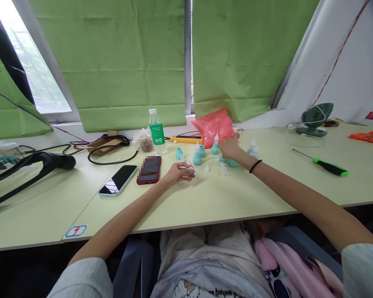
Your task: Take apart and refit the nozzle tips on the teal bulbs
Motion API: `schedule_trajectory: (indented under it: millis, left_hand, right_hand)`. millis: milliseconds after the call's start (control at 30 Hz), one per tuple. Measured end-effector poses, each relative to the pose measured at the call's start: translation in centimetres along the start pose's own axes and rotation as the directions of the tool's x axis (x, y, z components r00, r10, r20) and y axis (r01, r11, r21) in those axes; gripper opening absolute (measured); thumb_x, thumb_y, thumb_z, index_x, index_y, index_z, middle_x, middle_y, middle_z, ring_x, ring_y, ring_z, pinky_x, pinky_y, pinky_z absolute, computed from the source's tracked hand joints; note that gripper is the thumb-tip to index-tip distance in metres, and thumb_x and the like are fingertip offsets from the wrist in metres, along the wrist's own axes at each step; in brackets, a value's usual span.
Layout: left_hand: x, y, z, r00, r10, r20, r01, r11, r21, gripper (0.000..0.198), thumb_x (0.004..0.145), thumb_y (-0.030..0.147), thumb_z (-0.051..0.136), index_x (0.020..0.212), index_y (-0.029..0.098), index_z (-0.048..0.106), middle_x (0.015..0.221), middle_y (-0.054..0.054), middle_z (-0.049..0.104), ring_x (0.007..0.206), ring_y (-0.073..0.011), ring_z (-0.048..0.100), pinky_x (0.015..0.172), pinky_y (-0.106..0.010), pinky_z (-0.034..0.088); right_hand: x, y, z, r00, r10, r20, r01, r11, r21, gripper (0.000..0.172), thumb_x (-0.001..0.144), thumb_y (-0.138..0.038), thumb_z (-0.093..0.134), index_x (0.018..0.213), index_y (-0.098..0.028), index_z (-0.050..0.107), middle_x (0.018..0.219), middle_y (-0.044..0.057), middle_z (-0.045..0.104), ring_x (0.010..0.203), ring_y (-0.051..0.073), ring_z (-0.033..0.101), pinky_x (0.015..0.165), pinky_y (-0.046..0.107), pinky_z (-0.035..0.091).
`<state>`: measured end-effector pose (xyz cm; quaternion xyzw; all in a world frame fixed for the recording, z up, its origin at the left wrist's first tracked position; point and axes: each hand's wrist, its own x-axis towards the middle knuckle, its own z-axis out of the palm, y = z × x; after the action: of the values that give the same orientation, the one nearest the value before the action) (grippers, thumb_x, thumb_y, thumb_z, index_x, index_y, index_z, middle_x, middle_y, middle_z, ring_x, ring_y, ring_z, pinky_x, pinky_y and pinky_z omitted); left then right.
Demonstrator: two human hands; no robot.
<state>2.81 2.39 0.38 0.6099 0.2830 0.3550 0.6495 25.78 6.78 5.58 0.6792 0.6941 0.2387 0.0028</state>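
Note:
My left hand is above the table, thumb and fingers closed on a small translucent white plastic piece. My right hand reaches farther in, among several teal squeeze bulbs; its fingers curl downward, and whatever is in them is hidden. A teal bulb shows just under those fingers. Two bulbs wear clear pointed nozzles: one teal bulb near my left hand, another teal bulb beside my right. An uncapped teal bulb stands at the left. Loose clear plastic pieces lie between my hands.
Two phones, a black phone and a red-cased phone, lie left of my left hand. Behind stand a water bottle and pink bubble wrap. A screwdriver and small fan are at right, a black frame at left.

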Motion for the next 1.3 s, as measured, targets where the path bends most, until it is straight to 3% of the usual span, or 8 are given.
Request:
schedule_trajectory:
  millis: [233, 500, 633, 833, 933, 1100, 1200, 1300]
  left_hand:
    - [0.0, 0.0, 0.0, 0.999, -0.025, 0.044, 0.026, 1.0, -0.003, 0.028, 0.059, 0.024, 0.063, 0.078, 0.01, 0.048, 0.063, -0.006, 0.058, 0.05, -0.0094, 0.054, 0.05, -0.023, 0.042]
    - [0.1, -0.1, -0.2, 0.999, -0.016, -0.035, 0.015, 0.999, -0.033, 0.027, 0.062, 0.028, 0.062, 0.078, 0.008, 0.054, 0.061, -0.006, 0.057, 0.05, -0.0077, 0.051, 0.051, -0.022, 0.04]
    - [0.2, -0.1, -0.3, 0.996, -0.004, -0.094, -0.006, 0.994, -0.105, 0.028, 0.061, 0.027, 0.062, 0.08, 0.007, 0.056, 0.06, -0.006, 0.057, 0.051, -0.0087, 0.052, 0.051, -0.022, 0.04]
    - [0.1, 0.2, -0.5, 0.988, 0.023, -0.152, -0.055, 0.976, -0.213, 0.024, 0.058, 0.021, 0.063, 0.076, 0.009, 0.056, 0.06, -0.005, 0.057, 0.054, -0.0103, 0.054, 0.052, -0.021, 0.04]
    - [0.0, 0.4, -0.5, 0.985, 0.018, -0.172, -0.057, 0.973, -0.222, 0.022, 0.058, 0.02, 0.063, 0.075, 0.009, 0.055, 0.059, -0.004, 0.057, 0.054, -0.01, 0.053, 0.052, -0.021, 0.04]
    - [0.0, 0.7, -0.5, 0.99, 0.032, -0.139, -0.064, 0.971, -0.232, 0.02, 0.061, 0.024, 0.061, 0.073, 0.009, 0.055, 0.056, -0.003, 0.055, 0.048, -0.0075, 0.05, 0.048, -0.019, 0.038]
    - [0.1, 0.8, -0.4, 0.989, 0.036, -0.146, -0.069, 0.971, -0.229, 0.021, 0.062, 0.028, 0.06, 0.067, 0.008, 0.054, 0.051, -0.001, 0.052, 0.043, -0.0047, 0.045, 0.042, -0.017, 0.034]
    - [0.1, 0.9, -0.4, 0.987, 0.036, -0.155, -0.069, 0.976, -0.207, 0.022, 0.061, 0.028, 0.061, 0.067, 0.008, 0.054, 0.051, -0.001, 0.05, 0.042, -0.0036, 0.043, 0.041, -0.016, 0.032]
  right_hand:
    - [0.6, 0.6, 0.9, 0.992, -0.126, 0.02, 0.125, 0.992, 0.033, 0.02, 0.052, 0.0, 0.055, 0.068, -0.012, 0.055, 0.07, 0.006, 0.055, 0.076, 0.025, 0.049, 0.079, 0.058, 0.008]
    - [-2.6, 1.6, -5.1, 0.976, -0.187, -0.112, 0.208, 0.95, 0.231, 0.011, 0.056, -0.016, 0.056, 0.066, -0.013, 0.052, 0.062, 0.004, 0.051, 0.07, 0.021, 0.047, 0.071, 0.041, 0.028]
    - [-4.6, 0.1, -6.7, 0.879, -0.471, -0.078, 0.385, 0.604, 0.698, 0.023, 0.052, -0.03, 0.062, 0.066, -0.015, 0.05, 0.073, 0.003, 0.054, 0.066, 0.015, 0.05, 0.058, 0.025, 0.036]
    - [-5.9, -4.8, -3.1, 0.635, -0.772, -0.001, 0.25, 0.204, 0.946, 0.033, 0.052, -0.034, 0.064, 0.074, -0.014, 0.048, 0.065, -0.002, 0.05, 0.056, 0.008, 0.046, 0.049, 0.02, 0.036]
    - [-6.1, -6.4, -1.2, 0.673, -0.734, -0.092, 0.204, 0.064, 0.977, 0.032, 0.058, -0.036, 0.06, 0.077, -0.013, 0.049, 0.063, -0.003, 0.047, 0.056, 0.007, 0.043, 0.051, 0.02, 0.035]
    - [-6.8, -6.9, -0.5, 0.792, -0.591, -0.156, 0.245, 0.074, 0.967, 0.03, 0.071, -0.04, 0.045, 0.07, -0.012, 0.053, 0.061, -0.001, 0.046, 0.057, 0.009, 0.042, 0.052, 0.021, 0.034]
    - [-7.3, -7.1, -0.8, 0.913, -0.327, -0.245, 0.323, 0.21, 0.923, 0.025, 0.072, -0.035, 0.042, 0.063, -0.013, 0.049, 0.066, 0.001, 0.046, 0.058, 0.01, 0.043, 0.052, 0.021, 0.033]
    - [-7.9, -7.7, -1.0, 0.922, -0.197, -0.333, 0.386, 0.427, 0.818, 0.017, 0.072, -0.027, 0.041, 0.061, -0.014, 0.045, 0.063, 0.001, 0.046, 0.054, 0.009, 0.041, 0.052, 0.021, 0.031]
